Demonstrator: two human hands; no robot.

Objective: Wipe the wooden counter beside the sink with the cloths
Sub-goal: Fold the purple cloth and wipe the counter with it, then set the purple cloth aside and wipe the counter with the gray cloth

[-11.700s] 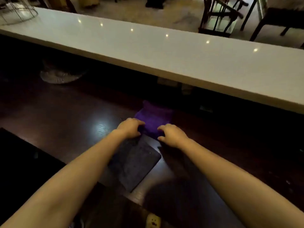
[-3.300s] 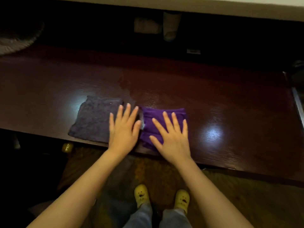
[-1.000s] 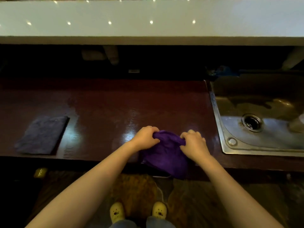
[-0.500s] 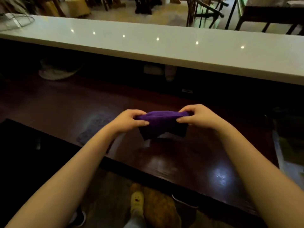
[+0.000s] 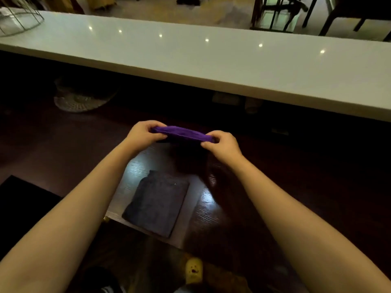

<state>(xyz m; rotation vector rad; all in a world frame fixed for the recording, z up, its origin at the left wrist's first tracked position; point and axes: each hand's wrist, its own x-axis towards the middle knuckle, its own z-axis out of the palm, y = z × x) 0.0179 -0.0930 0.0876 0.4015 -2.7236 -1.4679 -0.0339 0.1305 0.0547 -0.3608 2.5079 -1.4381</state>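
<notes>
Nearest to us, at the bottom edge, we see a yellow slipper (image 5: 193, 270) on the dim floor. Just above it the near edge of the dark wooden counter (image 5: 275, 187) begins, glossy with patches of reflected light. A grey cloth (image 5: 156, 205) lies flat on the counter close to that near edge, folded into a rough rectangle, between our two forearms and touched by neither.

Farther out, both hands are raised over the counter. Our left hand (image 5: 142, 136) is closed in a pinch on the left end of a purple cloth (image 5: 183, 134), and our right hand (image 5: 224, 145) is closed in the same way on the right end. The purple cloth is stretched between them as a narrow band, clear of the wood, beyond the grey cloth.

Past the hands the counter runs into deep shadow, where a pale woven basket (image 5: 79, 101) sits at the left. Above that a long white bar top (image 5: 211, 60) crosses the view, dotted with small light reflections, with dark chairs (image 5: 277, 11) beyond it.
</notes>
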